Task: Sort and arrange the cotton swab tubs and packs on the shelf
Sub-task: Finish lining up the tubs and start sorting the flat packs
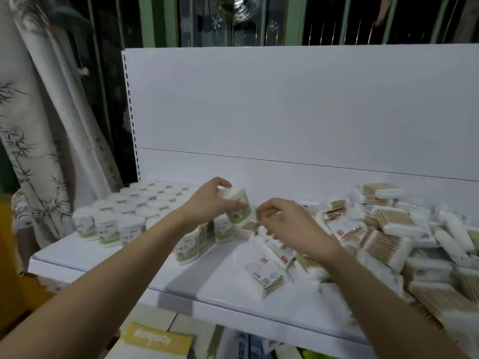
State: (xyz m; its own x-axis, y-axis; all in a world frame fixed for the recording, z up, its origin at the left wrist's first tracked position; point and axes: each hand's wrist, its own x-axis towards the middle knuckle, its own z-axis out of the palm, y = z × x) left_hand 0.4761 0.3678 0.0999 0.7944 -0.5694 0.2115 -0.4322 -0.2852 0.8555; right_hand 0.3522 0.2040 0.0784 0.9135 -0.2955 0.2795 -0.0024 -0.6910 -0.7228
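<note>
Left-hand grip (207, 203) holds a tilted cotton swab tub (239, 206); your right hand (287, 224) grips nothing visible. Standing tub rows (124, 211) lie frame-left, nearer your left hand.

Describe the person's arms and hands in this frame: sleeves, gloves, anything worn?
Both forearms are bare from the bottom edge of the frame to the wrists; no sleeves show. The left hand and right hand wear no gloves. No watch, bracelet or ring is visible, though motion blur softens the fingers.
</note>
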